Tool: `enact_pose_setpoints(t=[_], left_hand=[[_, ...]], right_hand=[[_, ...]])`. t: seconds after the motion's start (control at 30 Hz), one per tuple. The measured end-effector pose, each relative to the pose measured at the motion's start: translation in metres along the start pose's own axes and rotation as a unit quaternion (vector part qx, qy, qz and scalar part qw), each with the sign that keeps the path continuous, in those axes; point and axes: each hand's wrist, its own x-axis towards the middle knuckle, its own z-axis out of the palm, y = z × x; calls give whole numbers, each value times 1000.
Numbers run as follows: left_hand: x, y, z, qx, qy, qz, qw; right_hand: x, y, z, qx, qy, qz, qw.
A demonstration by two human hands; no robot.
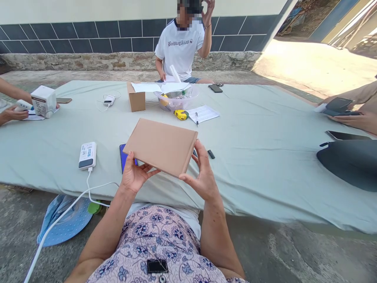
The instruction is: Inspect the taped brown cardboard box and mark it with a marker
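I hold a flat brown cardboard box (161, 145) tilted above the pale green cloth (259, 165). My left hand (134, 175) supports its near left corner from below, fingers curled under it. My right hand (202, 175) grips the near right corner, thumb on the edge. Under the box lie a dark blue phone (124, 157) and a small black stick (211, 154).
A white power bank (87, 155) with a white cable lies to the left. Further back stand a small brown box (136, 98), a clear bowl (176, 100), a yellow tape measure (180, 114) and papers (203, 113). A person in a white shirt (180, 45) sits opposite; other people's hands show at both sides.
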Motion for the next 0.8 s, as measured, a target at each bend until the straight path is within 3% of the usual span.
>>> enact_pose_setpoints(t=[0.2, 0.43, 0.63, 0.8], left_hand=[[2, 0, -5, 71, -9, 0, 997], [11, -9, -18, 237, 61, 134, 960], [9, -11, -17, 294, 25, 229, 928], [10, -14, -20, 378, 25, 229, 897]], right_hand=[[0, -1, -8, -30, -7, -3, 1000], [-2, 2, -13, 7, 22, 11, 1000], [1, 5, -4, 61, 90, 17, 994], [4, 3, 1, 52, 167, 44, 984]])
